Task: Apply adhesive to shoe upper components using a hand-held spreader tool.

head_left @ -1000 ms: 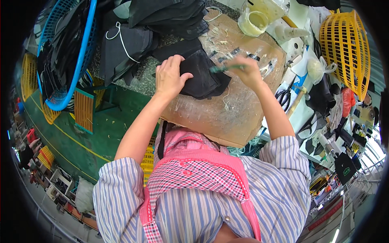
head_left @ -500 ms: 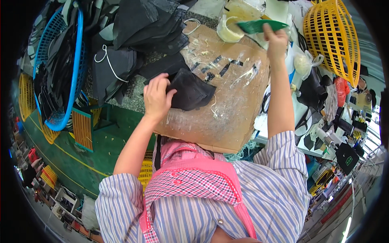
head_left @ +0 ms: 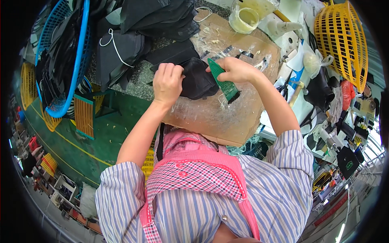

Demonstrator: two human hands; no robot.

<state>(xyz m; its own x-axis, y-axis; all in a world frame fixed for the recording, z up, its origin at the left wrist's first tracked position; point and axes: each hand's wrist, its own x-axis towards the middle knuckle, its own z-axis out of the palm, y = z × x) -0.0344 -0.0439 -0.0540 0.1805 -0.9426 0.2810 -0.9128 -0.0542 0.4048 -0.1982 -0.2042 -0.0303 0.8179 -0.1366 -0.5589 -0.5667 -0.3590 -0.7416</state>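
Pinning black fabric piece (head_left: 197, 79) under curled left hand (head_left: 167, 82), gripping green brush (head_left: 224, 80) in closed right hand (head_left: 235, 69), bristles angling down just right of it.

Left hand (head_left: 167, 83) covers the black piece's (head_left: 197, 79) edge — brush (head_left: 225, 83) handle (mostly) hidden.

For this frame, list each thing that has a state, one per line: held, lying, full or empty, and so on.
Left hand: pressing on the black piece.
Right hand: gripping the green brush.
Black piece: lying on the board, pinned by the left hand.
Green brush: held, bristles down on the board.
Board: flat, smeared with glue.
Jar: open, yellowish liquid inside.
Blue basket: filled with black pieces.
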